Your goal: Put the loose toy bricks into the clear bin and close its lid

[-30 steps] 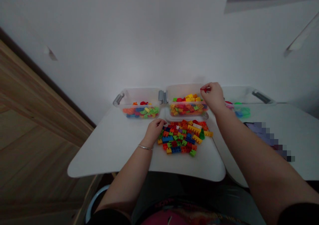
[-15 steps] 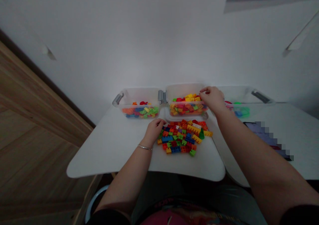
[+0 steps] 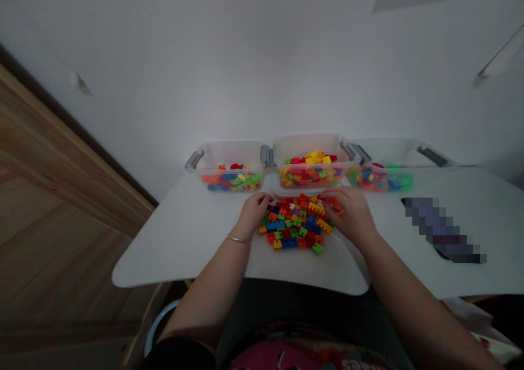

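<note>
A pile of colourful toy building bricks point(image 3: 292, 225) lies on the white table in front of me. At the pile's left edge rests my left hand point(image 3: 254, 212), fingers curled together at the tips; whether a brick is in them is hidden. My right hand point(image 3: 351, 213) reaches over the pile's right side, thumb and forefinger apart around orange and yellow bricks. Behind the pile stands a clear plastic box point(image 3: 311, 176) filled with mixed bricks, yellow and red ones on top.
Left of the middle box is another clear box point(image 3: 231, 179) of bricks, and on the right a third clear box point(image 3: 380, 179) with coloured pieces. A phone-like dark device point(image 3: 444, 231) lies on the right table point(image 3: 393, 261). The wall rises behind the boxes.
My right hand has moved from the rim of the middle box down and toward me, to the right side of the brick pile. The left hand stays about where it was.
</note>
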The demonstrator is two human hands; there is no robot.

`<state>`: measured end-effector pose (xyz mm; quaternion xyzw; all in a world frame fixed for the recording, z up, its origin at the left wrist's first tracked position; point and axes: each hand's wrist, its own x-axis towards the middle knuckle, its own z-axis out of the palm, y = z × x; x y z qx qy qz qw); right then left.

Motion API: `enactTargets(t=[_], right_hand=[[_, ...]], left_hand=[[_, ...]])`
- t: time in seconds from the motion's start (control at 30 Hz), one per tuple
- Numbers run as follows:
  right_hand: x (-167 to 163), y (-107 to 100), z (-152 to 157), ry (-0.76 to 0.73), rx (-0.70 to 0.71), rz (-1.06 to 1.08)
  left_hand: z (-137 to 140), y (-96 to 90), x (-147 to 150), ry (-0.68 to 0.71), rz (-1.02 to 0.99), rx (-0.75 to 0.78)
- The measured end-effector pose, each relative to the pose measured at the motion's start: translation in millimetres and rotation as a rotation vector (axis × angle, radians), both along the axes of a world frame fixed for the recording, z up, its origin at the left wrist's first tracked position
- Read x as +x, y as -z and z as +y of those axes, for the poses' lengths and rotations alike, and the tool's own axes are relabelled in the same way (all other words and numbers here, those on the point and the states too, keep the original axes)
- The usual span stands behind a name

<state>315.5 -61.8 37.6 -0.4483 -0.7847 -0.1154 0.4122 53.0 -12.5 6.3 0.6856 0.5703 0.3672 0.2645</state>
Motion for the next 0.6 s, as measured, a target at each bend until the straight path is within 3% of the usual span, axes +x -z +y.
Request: enactTargets(t=[0.1, 0.23, 0.6], right_hand=[[2.0, 24.7, -3.1, 0.107, -0.086, -0.097], [6.2, 45.3, -0.4, 0.165, -0.151, -0.061], [16.0, 64.3, 7.8, 0.125, -0.197, 0.053]], left_hand=[[-0.2, -0.5, 0.4, 0.000, -0.004, 0.002], [-1.0, -1.2, 0.3, 0.009, -0.014, 0.010], [0.1, -0.1, -0.3, 0.006, -0.003, 0.015]])
